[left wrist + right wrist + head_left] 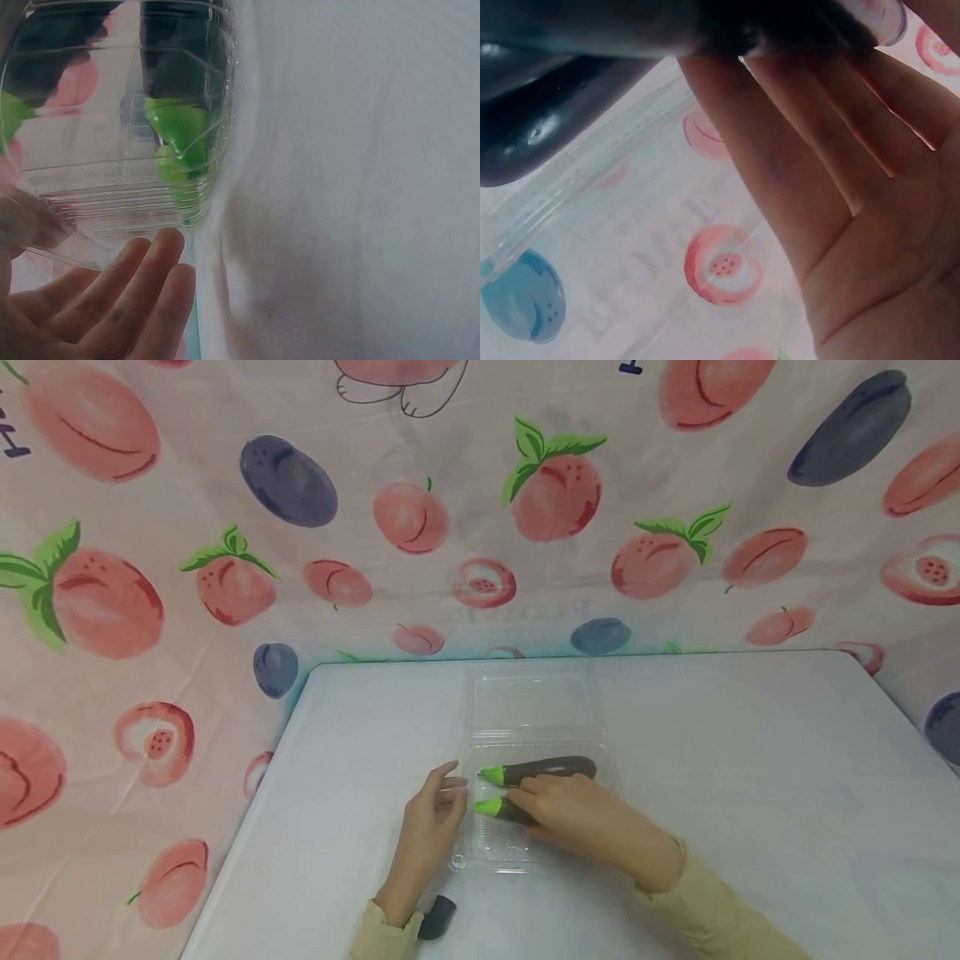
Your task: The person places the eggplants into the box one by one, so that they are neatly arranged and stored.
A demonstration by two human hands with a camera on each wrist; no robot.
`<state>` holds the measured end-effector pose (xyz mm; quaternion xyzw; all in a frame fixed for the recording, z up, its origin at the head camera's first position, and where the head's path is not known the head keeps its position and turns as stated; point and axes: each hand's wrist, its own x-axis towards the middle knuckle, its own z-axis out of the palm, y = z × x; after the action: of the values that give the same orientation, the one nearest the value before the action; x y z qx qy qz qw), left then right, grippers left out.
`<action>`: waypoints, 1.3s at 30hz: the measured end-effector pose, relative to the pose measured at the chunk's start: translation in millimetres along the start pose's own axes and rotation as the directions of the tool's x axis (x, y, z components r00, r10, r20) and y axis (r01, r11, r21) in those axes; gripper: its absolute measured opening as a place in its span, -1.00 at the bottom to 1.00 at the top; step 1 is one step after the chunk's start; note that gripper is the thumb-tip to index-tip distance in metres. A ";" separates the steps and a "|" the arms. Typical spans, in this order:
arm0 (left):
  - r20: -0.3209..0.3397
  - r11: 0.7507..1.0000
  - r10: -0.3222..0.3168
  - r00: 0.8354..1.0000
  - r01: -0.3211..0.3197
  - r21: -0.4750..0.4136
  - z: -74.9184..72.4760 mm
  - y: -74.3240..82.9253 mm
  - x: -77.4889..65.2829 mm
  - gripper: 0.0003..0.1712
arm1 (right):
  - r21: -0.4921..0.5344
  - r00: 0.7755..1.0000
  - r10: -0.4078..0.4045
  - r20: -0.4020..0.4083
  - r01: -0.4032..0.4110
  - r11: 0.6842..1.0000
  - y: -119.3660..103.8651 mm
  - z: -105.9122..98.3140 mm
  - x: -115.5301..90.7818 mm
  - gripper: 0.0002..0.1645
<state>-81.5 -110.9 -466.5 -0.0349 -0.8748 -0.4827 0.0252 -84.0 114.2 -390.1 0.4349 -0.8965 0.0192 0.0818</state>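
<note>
Two dark eggplants with bright green stem ends lie side by side in a clear plastic clamshell box. My right hand grips the nearer eggplant from above, covering its right part; in the right wrist view the fingers reach to a dark, glossy body. Just behind it is the farther eggplant, its stem end also to the left. By the box's left wall is my left hand, fingers loosely extended. The left wrist view shows these fingertips close to the ribbed plastic; whether they touch is unclear.
The box's clear lid lies folded back toward the far table edge. Beside my left wrist is a small black object. A fruit-patterned cloth hangs behind the white table.
</note>
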 end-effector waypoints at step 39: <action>-0.003 1.000 -0.001 1.000 0.001 -0.006 0.8 -1.2 0.6 -0.52 | 0.089 0.987 -0.021 0.160 0.007 0.996 -1.7 15.7 12.7 -0.64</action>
<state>-82.1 -110.9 -467.9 -0.0337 -0.8732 -0.4854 0.0263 -92.4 101.6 -403.5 0.4444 -0.8955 0.0230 -0.0101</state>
